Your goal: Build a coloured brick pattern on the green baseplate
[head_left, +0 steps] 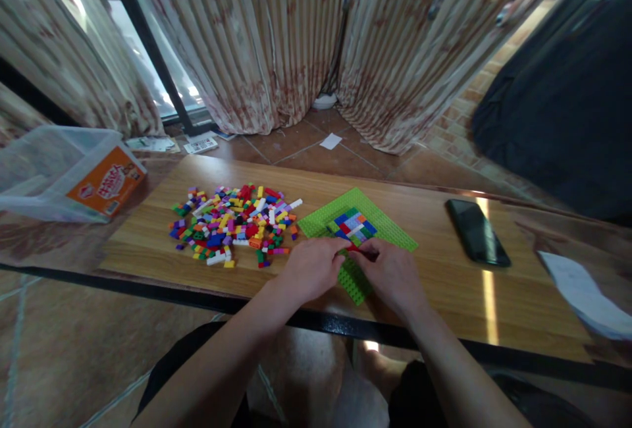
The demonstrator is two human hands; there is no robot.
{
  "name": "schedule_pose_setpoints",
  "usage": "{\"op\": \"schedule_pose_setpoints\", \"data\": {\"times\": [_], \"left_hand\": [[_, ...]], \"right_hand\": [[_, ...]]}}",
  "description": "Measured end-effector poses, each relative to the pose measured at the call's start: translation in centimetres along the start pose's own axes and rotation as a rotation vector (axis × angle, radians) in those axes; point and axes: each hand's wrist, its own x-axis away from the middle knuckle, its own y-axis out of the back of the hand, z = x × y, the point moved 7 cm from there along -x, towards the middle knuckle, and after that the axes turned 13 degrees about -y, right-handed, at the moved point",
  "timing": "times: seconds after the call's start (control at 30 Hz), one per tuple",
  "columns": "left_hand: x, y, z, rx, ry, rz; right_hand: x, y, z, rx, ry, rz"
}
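Note:
A green studded baseplate (390,230) lies turned cornerwise on the wooden table. A patch of blue, white, red, green and orange toy bricks (354,222) is built up near its middle. At the near edge of that patch, a small red brick (352,247) shows between my fingertips. My left hand (316,265) pinches at it from the left, fingers closed. From the right, my right hand (392,275) closes on it too, its thumb and fingers drawn together. The fingers hide part of the brick and of the baseplate, so I cannot tell whether the brick touches the plate.
Left of the baseplate spreads a heap of loose coloured bricks (232,220). A clear plastic box (59,178) with an orange label stands at the far left. To the right lie a black phone (476,232) and white paper (585,293). Patterned curtains (296,39) hang behind the table (424,207).

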Motion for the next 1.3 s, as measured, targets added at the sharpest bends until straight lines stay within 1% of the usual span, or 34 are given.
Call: {"op": "schedule_pose_setpoints", "data": {"times": [0.2,0.37,0.53,0.63,0.73,0.8,0.87,0.9,0.97,1.03,1.1,1.23,1.3], "left_hand": [[0.2,-1.0,-0.6,-0.152,-0.037,0.078],[0.0,-1.6,-1.0,-0.215,-0.009,0.141],[-0.2,-2.2,-1.2,-0.233,0.019,0.159],[-0.1,-2.4,-1.2,-0.223,0.003,0.129],[0.1,-2.4,-1.0,-0.203,-0.010,0.102],[0.2,-2.3,-0.8,-0.178,-0.003,0.080],[0.3,-2.3,-0.7,-0.151,0.013,0.055],[0.3,-2.3,-0.6,-0.139,0.018,0.041],[0.2,-2.2,-0.6,-0.119,0.020,0.010],[0.1,-2.1,-0.7,-0.102,0.021,-0.021],[-0.1,-2.0,-0.8,-0.087,0.029,-0.052],[-0.4,-1.6,-0.8,-0.059,0.054,-0.104],[-0.5,-1.6,-0.7,-0.050,0.067,-0.113]], "right_hand": [[-0.1,0.0,0.1,0.041,0.011,-0.019],[-0.1,0.1,0.4,0.045,0.022,-0.040],[0.1,0.0,0.7,0.081,0.052,-0.065],[-0.1,-0.2,0.5,0.093,0.069,-0.040],[-0.8,0.0,-0.3,0.042,0.090,0.038],[-1.4,0.4,-1.0,-0.055,0.092,0.106],[-2.1,1.3,-1.8,-0.209,0.073,0.133],[-2.6,1.8,-2.2,-0.293,0.053,0.117],[-3.3,2.7,-3.1,-0.412,0.006,0.036],[-3.8,3.1,-3.5,-0.435,-0.020,-0.052],[-4.2,2.7,-3.4,-0.402,-0.007,-0.089],[-4.7,1.2,-2.4,-0.355,0.083,-0.024],[-4.8,0.9,-2.4,-0.354,0.095,0.007]]}}
